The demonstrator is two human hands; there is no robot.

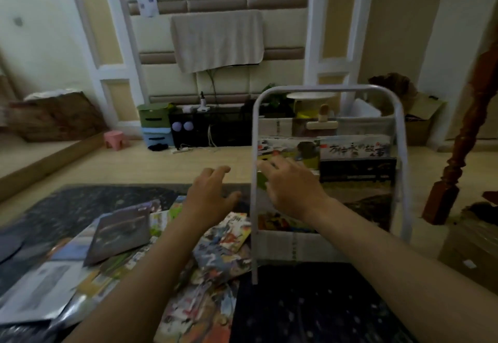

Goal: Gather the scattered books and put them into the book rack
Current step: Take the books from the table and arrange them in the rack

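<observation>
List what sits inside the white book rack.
The book rack holds a colourful book and a brush-lettered book in its upper tier, an orange book lower down. The right hand covers whatever lies between.

One head-worn wide-angle view, facing forward and down, close to the book rack (pixel 326 89), edges apparently blurred

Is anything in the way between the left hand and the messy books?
Nothing that I can see. The left hand is open just above the scattered books, and there is nothing between them.
</observation>
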